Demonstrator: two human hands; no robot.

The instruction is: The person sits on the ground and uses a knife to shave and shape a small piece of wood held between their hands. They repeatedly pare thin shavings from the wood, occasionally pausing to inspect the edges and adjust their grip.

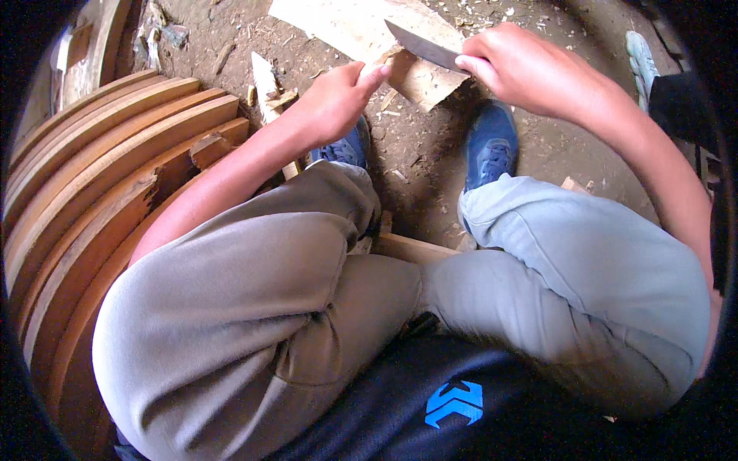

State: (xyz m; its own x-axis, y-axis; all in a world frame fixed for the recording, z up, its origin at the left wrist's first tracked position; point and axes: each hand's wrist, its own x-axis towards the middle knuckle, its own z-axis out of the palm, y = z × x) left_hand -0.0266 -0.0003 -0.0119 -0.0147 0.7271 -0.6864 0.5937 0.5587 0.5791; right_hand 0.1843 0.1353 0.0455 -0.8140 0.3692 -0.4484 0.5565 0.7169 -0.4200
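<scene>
My right hand (523, 69) is closed round the handle of a knife (421, 48), whose dark blade points up and to the left. The fingers of my left hand (338, 100) pinch a small brown piece of wood (393, 55); most of it is hidden by the hand and the blade. The blade lies close beside this piece, though I cannot tell whether they touch. Beneath both hands, a pale, flat sheet (330, 21) rests on the ground past my shoes.
Several curved wooden pieces (123, 134) are stacked close by my left arm. A split pale wood strip (265, 81) lies left of my left hand. Chips and shavings litter the dirt floor (415, 161). My blue shoes (492, 142) flank the work. A pale glove-like item (639, 61) lies far right.
</scene>
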